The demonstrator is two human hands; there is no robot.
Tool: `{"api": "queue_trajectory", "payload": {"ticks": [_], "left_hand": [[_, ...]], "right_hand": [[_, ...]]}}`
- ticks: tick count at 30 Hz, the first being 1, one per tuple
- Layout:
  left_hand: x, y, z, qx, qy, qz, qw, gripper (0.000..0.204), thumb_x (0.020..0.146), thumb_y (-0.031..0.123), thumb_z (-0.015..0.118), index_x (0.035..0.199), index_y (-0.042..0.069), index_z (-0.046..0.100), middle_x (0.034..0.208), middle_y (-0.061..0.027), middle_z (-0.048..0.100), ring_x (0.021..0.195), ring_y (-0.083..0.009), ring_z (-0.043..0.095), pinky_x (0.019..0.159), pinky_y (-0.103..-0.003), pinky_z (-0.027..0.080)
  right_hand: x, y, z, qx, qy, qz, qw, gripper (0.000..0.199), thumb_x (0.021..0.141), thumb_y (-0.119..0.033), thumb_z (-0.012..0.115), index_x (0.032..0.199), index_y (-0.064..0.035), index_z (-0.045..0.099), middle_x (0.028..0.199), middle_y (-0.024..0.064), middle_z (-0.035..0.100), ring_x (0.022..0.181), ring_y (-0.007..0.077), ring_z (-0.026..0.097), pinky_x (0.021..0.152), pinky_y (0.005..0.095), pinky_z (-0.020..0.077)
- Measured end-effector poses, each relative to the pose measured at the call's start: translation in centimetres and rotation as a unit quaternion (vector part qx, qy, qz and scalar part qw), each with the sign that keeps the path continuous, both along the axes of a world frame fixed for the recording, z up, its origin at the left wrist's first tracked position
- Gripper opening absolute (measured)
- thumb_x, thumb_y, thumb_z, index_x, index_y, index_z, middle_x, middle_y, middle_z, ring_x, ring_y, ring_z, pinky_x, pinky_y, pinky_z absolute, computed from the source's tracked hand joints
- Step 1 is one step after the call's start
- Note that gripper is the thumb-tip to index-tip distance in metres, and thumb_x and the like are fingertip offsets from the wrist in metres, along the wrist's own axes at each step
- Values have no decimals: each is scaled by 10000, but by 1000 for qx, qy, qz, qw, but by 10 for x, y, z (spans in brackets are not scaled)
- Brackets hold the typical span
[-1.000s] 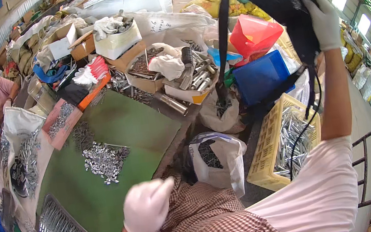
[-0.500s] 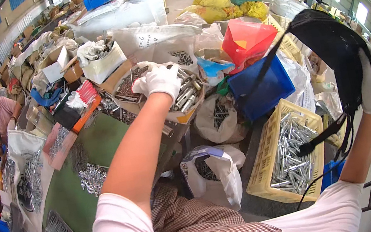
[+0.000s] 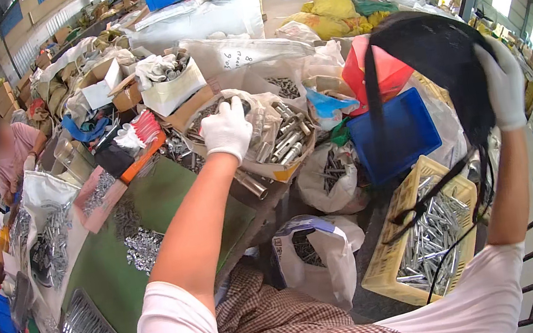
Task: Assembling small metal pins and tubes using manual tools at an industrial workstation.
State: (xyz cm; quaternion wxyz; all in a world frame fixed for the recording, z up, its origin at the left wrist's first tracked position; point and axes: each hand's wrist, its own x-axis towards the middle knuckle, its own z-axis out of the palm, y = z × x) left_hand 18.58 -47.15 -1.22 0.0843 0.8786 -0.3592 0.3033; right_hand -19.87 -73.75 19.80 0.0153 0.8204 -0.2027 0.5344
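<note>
My left hand (image 3: 228, 132), in a white glove, is over a cardboard box (image 3: 281, 174) of metal sleeves and loose hardware. Its fingers point away from me, slightly apart, and I see nothing in them; their tips are partly hidden. Raised at the right, my right hand (image 3: 506, 86), also gloved, grips a black cloth item with straps (image 3: 431, 49). Its straps and thin cords dangle over a yellow plastic crate (image 3: 381, 266) full of silver bolts (image 3: 424, 250). The exact kind of the black item is unclear.
A green mat (image 3: 165, 202) lies at the left with a pile of small silver parts (image 3: 144, 249). A blue bin (image 3: 396, 137), a red plastic piece (image 3: 397, 71) and open white sacks (image 3: 320, 272) crowd the middle. Another person (image 3: 22, 144) is at the far left.
The black item has swung left and down, with my right hand moving the same way. My left hand's fingers have uncurled from a bent grasp. The whole view has shifted slightly.
</note>
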Motion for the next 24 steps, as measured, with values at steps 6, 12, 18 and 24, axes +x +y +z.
{"api": "queue_trajectory", "payload": {"ticks": [6,12,18,24], "left_hand": [[20,21,6,-333,226,-52,914,494,974,307,515,1411,76,503,1160,-229,641,1029,-410,659,905,-494,520],[3,60,17,-585,380,-184,692,447,1003,176,515,1411,-9,513,1072,-64,636,885,-152,599,814,-315,509],[-37,114,27,-571,433,-192,671,520,1033,143,493,1516,-31,407,1382,-114,545,1159,-182,584,1025,-317,474],[-59,159,19,-492,431,-222,724,526,1004,88,531,1498,-53,420,1377,-136,556,1175,-181,581,1046,-321,467]], "right_hand": [[131,20,6,-4,113,89,990,334,942,-277,623,1160,-42,717,1105,222,710,1077,386,662,943,438,505],[261,71,-29,-59,153,151,975,250,922,-258,592,993,-64,735,1060,202,716,1043,400,664,928,492,518],[349,111,-110,-3,219,152,964,248,922,-218,573,935,-62,765,984,215,730,972,393,698,897,480,549],[358,139,-135,-61,267,179,945,209,870,-213,605,921,-69,747,970,183,730,951,370,703,876,451,559]]}}
